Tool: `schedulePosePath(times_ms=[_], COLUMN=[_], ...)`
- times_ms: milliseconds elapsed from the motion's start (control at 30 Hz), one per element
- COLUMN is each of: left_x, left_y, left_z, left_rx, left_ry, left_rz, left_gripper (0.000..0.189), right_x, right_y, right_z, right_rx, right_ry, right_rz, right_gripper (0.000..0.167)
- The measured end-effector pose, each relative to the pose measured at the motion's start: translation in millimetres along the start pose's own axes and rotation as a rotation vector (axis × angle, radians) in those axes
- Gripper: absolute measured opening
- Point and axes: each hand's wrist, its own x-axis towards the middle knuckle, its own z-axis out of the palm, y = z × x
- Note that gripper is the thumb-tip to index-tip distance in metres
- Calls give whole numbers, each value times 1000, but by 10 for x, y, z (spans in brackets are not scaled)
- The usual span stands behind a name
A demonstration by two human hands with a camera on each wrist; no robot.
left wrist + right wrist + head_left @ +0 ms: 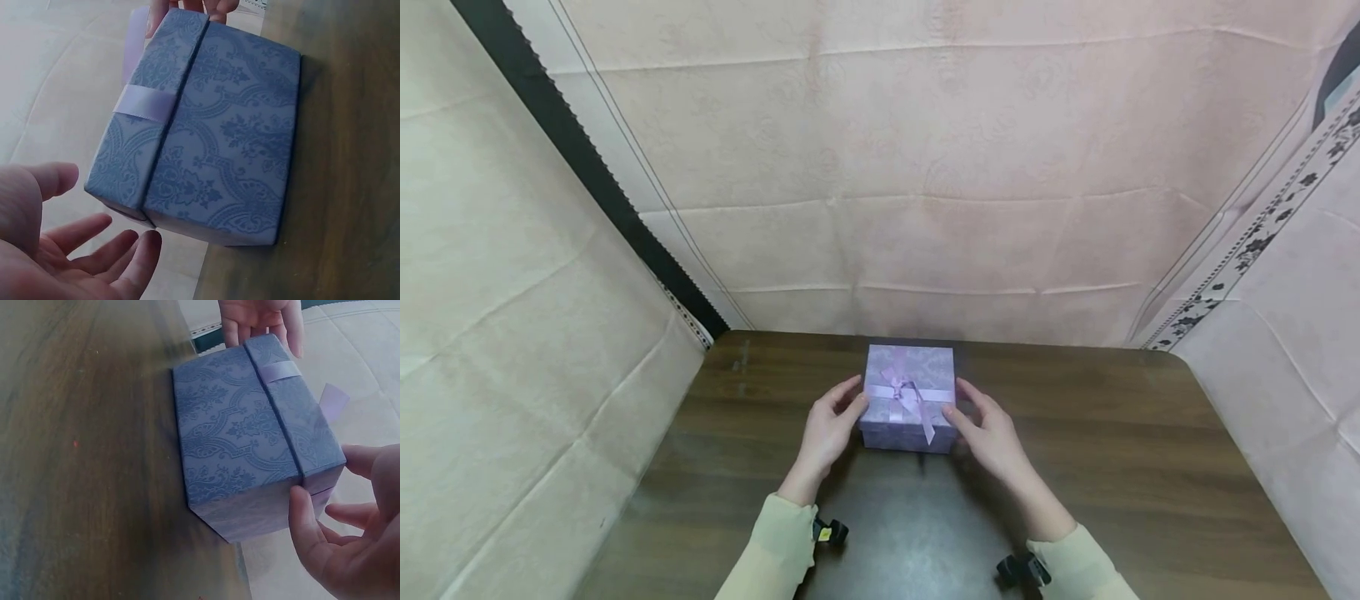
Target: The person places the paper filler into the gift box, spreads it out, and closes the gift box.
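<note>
A lilac patterned gift box stands on the wooden table, a pale purple ribbon tied in a bow over its lid. My left hand is at the box's left side, thumb and fingers spread. In the left wrist view, a small gap separates that thumb from the lid's corner, and the fingertips are close to the side. At the right side is my right hand, its fingers loosely bent. The right wrist view has its thumb at the lid's top corner and one fingertip right at the lid's lower edge.
The brown table has rounded far corners. Pale cloth hangs behind it and on both sides, with a dark strip at the left. A small black camera is strapped to the left wrist, another camera to the right.
</note>
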Motion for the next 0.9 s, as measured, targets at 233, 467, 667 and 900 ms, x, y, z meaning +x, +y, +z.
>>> schedulePosePath(times_ms=[233, 467, 667, 900], left_x=[94, 112, 142, 205], left_y=[-27, -85, -137, -181], left_z=[25, 88, 108, -53], left_rx=[-27, -11, 19, 141], left_ry=[-70, -103, -102, -191], left_rz=[75, 90, 66, 100], left_gripper=[48, 48, 48, 52], right_x=[53, 90, 118, 170], right_y=[42, 127, 170, 233], right_z=[6, 26, 22, -41], right_rx=[-92, -159, -244, -298], right_ry=[13, 24, 24, -73], right_rz=[-49, -104, -108, -119], right_gripper=[67, 65, 66, 70])
